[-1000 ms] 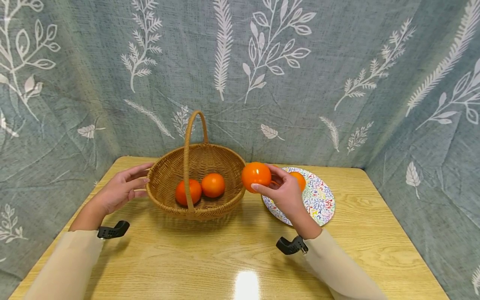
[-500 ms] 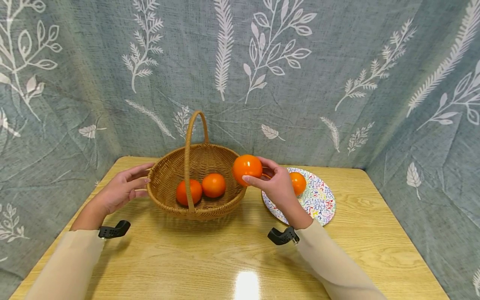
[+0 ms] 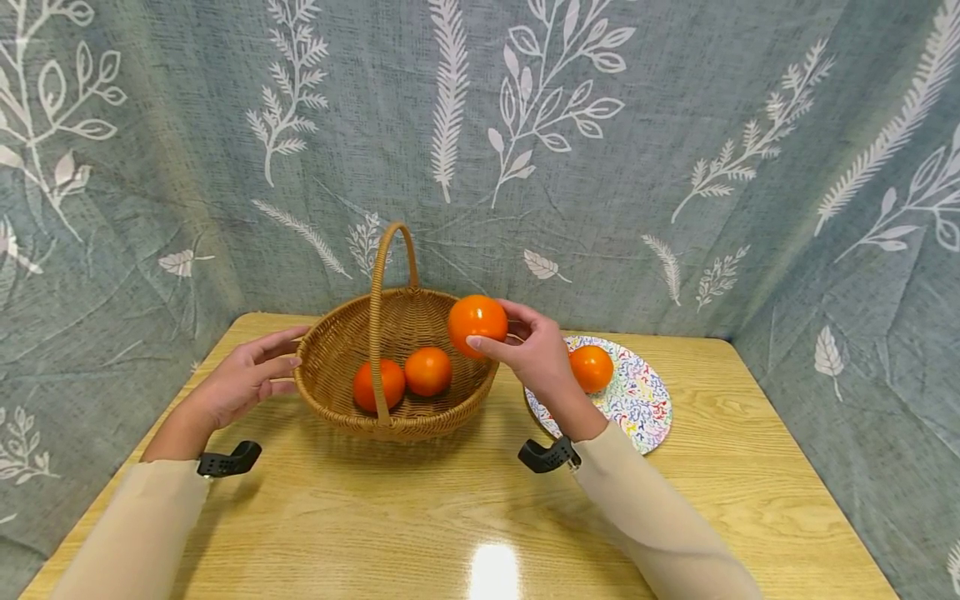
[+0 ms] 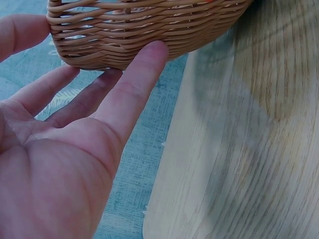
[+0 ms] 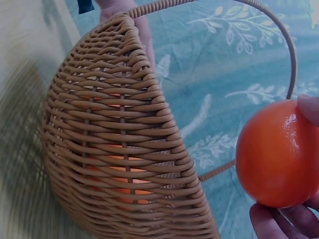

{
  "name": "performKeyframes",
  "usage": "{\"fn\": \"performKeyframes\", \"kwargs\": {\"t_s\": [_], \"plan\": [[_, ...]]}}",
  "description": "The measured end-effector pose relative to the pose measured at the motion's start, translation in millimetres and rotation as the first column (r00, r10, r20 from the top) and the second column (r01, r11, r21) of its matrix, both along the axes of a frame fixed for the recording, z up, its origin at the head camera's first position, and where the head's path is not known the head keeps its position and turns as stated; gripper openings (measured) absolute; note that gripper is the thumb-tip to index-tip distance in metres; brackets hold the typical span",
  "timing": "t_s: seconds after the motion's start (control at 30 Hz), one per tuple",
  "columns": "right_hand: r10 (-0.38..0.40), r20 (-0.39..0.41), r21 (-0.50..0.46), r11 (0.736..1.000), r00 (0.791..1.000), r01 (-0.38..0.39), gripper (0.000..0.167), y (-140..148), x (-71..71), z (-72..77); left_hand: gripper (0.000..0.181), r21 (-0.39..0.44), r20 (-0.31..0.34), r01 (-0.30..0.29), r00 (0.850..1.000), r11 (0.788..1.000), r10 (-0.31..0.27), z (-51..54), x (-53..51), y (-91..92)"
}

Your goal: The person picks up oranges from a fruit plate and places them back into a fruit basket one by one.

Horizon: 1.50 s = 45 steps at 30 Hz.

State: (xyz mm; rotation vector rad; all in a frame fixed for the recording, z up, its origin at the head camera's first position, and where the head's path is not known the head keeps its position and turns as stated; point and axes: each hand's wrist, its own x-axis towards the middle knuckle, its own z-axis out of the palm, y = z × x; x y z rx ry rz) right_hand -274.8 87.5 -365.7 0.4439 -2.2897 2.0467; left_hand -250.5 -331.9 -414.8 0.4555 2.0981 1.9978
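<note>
Two glossy orange fruits (image 3: 428, 371) lie inside the woven wicker basket (image 3: 420, 427); the right hand (image 3: 536, 346) pinches a third fruit (image 3: 476, 323) (smooth, faintly squat) over its right rim. The left hand (image 3: 242, 375), fingers loosely spread, touches the ribbed outer wall. Another fruit (image 3: 592, 369) sits on the round, speckled plate (image 3: 639, 408).

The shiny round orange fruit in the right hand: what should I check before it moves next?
1. Bare right hand gripping shiny round orange fruit: ok, thumb and fingers hold it.
2. Bare left hand at brown oval wicker basket: ok, fingers touch its side.
3. Room inside: ok, bare weave shows around two round orange fruits.
4. Held fruit apart from arched brown wicker handle: ok, head view shows a gap.
5. Held fruit fully over the basket: cannot tell; head view shows it at the right side, height unclear.
</note>
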Motion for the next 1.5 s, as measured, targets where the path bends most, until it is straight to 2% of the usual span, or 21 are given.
{"fn": "performKeyframes", "kwargs": {"t_s": [0.43, 0.73, 0.93, 1.13, 1.5], "plan": [[0.01, 0.035, 0.02, 1.0, 0.999, -0.011, 0.061, -15.0, -12.7, 9.0, 0.065, -0.023, 0.003, -0.011, 1.0, 1.0, 0.011, -2.4, -0.2, -0.9], [0.062, 0.032, -0.037, 0.997, 0.998, -0.061, 0.06, -33.2, -25.9, 10.5, 0.066, -0.026, 0.006, -0.013, 1.0, 1.0, 0.013, -4.1, -1.7, -0.8], [0.082, 0.03, 0.001, 0.997, 0.996, -0.082, 0.062, -46.1, -35.3, 10.5, 0.066, -0.011, 0.007, -0.007, 1.0, 1.0, 0.007, -0.9, 0.8, -1.0], [0.081, 0.054, 0.035, 0.996, 0.995, -0.083, 0.063, -57.1, -45.8, 11.9, 0.066, -0.02, 0.006, -0.008, 1.0, 1.0, 0.008, -0.6, -1.1, -1.5], [0.105, 0.064, 0.038, 0.994, 0.992, -0.107, 0.061, -85.5, -62.0, 14.0, 0.065, -0.018, -0.011, 0.007, 1.0, 1.0, -0.007, -1.0, -2.2, -1.3]]}}
